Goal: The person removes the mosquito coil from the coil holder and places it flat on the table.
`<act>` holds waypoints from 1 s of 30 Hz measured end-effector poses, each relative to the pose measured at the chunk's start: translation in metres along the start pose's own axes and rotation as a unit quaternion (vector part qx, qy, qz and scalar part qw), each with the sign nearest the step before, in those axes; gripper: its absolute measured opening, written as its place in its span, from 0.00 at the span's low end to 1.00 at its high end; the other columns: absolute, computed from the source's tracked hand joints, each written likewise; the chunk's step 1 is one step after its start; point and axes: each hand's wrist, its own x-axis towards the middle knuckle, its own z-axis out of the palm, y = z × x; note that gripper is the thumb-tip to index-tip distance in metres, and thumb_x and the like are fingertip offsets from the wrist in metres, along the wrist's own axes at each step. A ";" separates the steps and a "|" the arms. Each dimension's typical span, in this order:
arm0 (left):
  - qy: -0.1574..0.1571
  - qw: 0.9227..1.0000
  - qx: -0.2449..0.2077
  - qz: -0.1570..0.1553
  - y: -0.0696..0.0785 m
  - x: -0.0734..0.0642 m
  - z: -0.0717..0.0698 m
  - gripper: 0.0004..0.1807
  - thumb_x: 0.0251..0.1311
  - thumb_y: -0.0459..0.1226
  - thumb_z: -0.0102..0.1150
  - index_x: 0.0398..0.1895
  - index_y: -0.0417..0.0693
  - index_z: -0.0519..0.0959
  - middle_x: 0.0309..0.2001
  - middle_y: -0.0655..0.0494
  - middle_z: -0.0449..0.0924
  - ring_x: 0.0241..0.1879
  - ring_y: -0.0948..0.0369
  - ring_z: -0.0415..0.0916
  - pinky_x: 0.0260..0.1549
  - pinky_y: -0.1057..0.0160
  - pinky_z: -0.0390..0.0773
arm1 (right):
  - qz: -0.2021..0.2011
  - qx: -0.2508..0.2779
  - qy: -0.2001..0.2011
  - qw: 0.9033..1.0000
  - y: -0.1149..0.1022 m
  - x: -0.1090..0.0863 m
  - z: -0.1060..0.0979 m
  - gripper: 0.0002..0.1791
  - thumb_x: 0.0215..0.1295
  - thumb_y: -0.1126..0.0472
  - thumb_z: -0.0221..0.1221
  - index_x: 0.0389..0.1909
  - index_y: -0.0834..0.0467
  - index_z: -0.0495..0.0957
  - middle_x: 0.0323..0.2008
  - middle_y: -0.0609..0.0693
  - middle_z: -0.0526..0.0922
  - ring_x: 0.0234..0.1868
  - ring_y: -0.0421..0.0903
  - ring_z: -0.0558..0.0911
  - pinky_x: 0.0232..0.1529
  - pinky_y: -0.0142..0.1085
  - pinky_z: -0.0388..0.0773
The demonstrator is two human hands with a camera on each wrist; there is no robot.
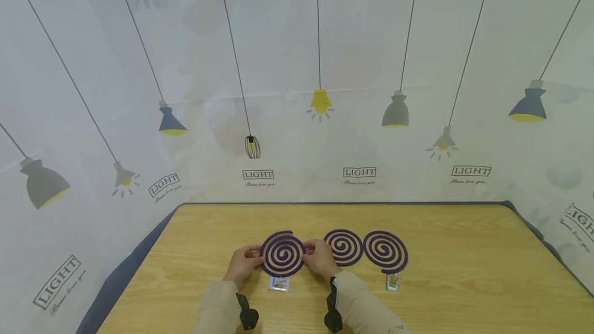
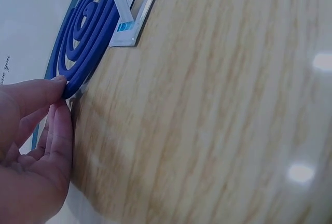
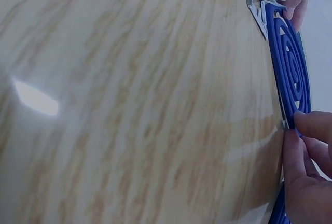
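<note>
A dark purple mosquito coil (image 1: 284, 254) is held level between both hands, looking blue in the wrist views. My left hand (image 1: 243, 263) pinches its left edge between thumb and fingers, the thumb on top. Across from it, my right hand (image 1: 320, 257) pinches the right edge in the same way. Just in front of the coil is a small silvery metal stand (image 1: 279, 284) with a raised tongue, which the left wrist view shows close to the coil's near edge (image 2: 78, 86). Whether the tongue touches the coil cannot be made out.
Right of the hands, a second coil (image 1: 342, 246) lies by the right fingers, beside a third coil (image 1: 384, 250). Another metal stand (image 1: 392, 282) sits at that third coil's near edge. The wooden table (image 1: 464, 282) ends at a wall sheet (image 1: 297, 55) printed with lamps.
</note>
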 end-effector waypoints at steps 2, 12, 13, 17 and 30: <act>-0.001 1.000 0.001 -0.004 0.006 -0.004 0.000 0.18 0.47 0.22 0.57 0.45 0.25 0.72 0.32 0.42 0.75 0.30 0.59 0.72 0.29 0.65 0.76 | 0.002 -0.001 0.000 1.000 0.000 0.000 0.000 0.14 0.46 0.74 0.61 0.38 0.72 0.75 0.31 0.58 0.79 0.32 0.49 0.77 0.34 0.35 0.76; -0.011 1.000 -0.006 -0.003 0.007 -0.005 -0.002 0.18 0.48 0.23 0.57 0.46 0.27 0.72 0.34 0.42 0.77 0.30 0.61 0.74 0.31 0.65 0.76 | 0.018 -0.002 -0.009 1.000 -0.001 0.000 -0.002 0.15 0.47 0.74 0.60 0.39 0.71 0.75 0.32 0.57 0.79 0.33 0.47 0.77 0.35 0.35 0.76; -0.011 1.000 -0.009 -0.002 0.008 -0.005 -0.002 0.18 0.48 0.23 0.56 0.46 0.26 0.72 0.34 0.42 0.77 0.31 0.61 0.74 0.31 0.65 0.76 | 0.018 -0.004 -0.010 1.000 -0.001 0.000 -0.002 0.15 0.47 0.74 0.60 0.39 0.71 0.75 0.32 0.57 0.79 0.33 0.47 0.77 0.35 0.34 0.76; -0.008 1.000 -0.003 0.000 0.008 -0.004 -0.003 0.19 0.48 0.23 0.57 0.46 0.27 0.72 0.33 0.44 0.78 0.30 0.62 0.74 0.31 0.66 0.76 | 0.017 -0.007 -0.013 1.000 -0.003 0.000 -0.004 0.15 0.47 0.73 0.61 0.39 0.71 0.75 0.31 0.57 0.79 0.33 0.47 0.77 0.34 0.35 0.76; 0.004 1.000 0.019 0.007 0.003 -0.003 0.000 0.18 0.49 0.25 0.57 0.46 0.26 0.72 0.31 0.48 0.76 0.29 0.62 0.70 0.27 0.69 0.71 | 0.004 -0.005 -0.022 1.000 -0.004 -0.001 -0.003 0.16 0.47 0.74 0.60 0.40 0.73 0.75 0.31 0.59 0.79 0.33 0.48 0.77 0.34 0.35 0.76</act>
